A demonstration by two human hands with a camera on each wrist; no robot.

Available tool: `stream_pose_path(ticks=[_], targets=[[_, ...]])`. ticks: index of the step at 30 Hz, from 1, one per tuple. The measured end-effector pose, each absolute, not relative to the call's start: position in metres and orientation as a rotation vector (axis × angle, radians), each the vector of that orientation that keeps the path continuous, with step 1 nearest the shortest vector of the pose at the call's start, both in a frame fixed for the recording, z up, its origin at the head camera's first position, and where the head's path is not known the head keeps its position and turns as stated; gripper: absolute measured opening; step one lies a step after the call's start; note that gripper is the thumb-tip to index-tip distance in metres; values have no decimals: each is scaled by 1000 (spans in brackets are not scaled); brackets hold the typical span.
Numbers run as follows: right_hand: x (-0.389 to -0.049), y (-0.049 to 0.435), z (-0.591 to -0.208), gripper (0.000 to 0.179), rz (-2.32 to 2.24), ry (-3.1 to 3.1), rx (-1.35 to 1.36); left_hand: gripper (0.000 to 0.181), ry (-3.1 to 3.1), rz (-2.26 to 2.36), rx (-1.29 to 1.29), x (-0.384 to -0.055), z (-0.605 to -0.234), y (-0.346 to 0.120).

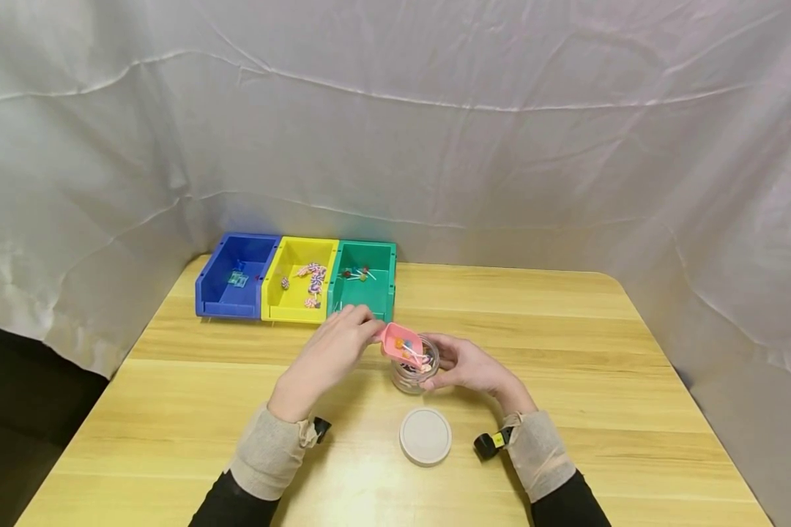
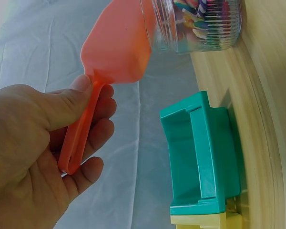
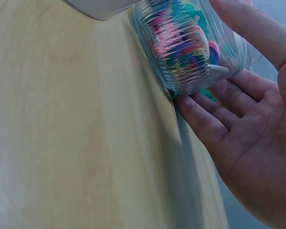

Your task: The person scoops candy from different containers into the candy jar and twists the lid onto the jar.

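Left hand [image 1: 332, 351]: thumb and fingers closed about the handle of 1 scoop. Scoop [image 1: 392, 334]: pink, its bowl over the mouth of the jar; contact with the rim cannot be made out. Contents of the scoop: small lollipops [image 1: 406, 346], orange and blue heads, white sticks pointing toward the jar.

Right hand [image 1: 469, 367]: grips the jar, thumb on 1 side, fingers on the other. Jar [image 1: 406, 385]: clear, ribbed near the base, uncovered, mouth up on the bench [image 1: 534, 307], between the 2 hands; multicoloured pieces inside.

Lid [image 1: 425, 437]: 1, round, off-white, flat on the bench just in front of the jar on the wearer's side.

Bins: 3, side by side in a touching row, beyond the left hand. Green bin [image 1: 392, 289], nearest the jar: a few lollipops with white sticks. Yellow bin [image 1: 294, 315], middle: striped candies, mostly toward its right side. Blue bin [image 1: 228, 309], far left: small translucent teal pieces.

Curtain [image 1: 435, 161]: pale grey, creased, behind the bench and at both sides.
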State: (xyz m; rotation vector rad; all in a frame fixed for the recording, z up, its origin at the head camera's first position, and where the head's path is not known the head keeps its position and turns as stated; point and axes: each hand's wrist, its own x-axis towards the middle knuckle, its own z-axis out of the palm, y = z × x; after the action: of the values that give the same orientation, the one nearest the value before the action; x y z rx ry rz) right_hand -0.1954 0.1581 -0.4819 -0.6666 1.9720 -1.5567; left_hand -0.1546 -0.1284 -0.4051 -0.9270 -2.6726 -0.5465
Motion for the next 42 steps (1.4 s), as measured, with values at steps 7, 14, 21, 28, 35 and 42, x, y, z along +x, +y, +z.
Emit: stream_pose_path(ticks=[7,14,21,28,35,42], targets=[[-197,159,-483,91,-1558,1967,-676,28,-2645,-496,-942,-153,-403,-127],[-197,160,-482,92,-1562,1965,-685,33,-2611,-428,-950,-151,-401,-126],[-196,160,-480,91,-1559,1964,-711,34,-2569,-393,-952,-148,-399,-124],[-197,160,-483,93,-1563,1960,-682,37,-2559,-381,-949,-148,-397,-124],[-196,160,-479,93,-1549,1980,-684,33,-2560,-456,-937,-148,-393,-126],[-196,161,-475,97,-1527,2010,-707,22,-2524,-532,-860,-151,-395,-128]])
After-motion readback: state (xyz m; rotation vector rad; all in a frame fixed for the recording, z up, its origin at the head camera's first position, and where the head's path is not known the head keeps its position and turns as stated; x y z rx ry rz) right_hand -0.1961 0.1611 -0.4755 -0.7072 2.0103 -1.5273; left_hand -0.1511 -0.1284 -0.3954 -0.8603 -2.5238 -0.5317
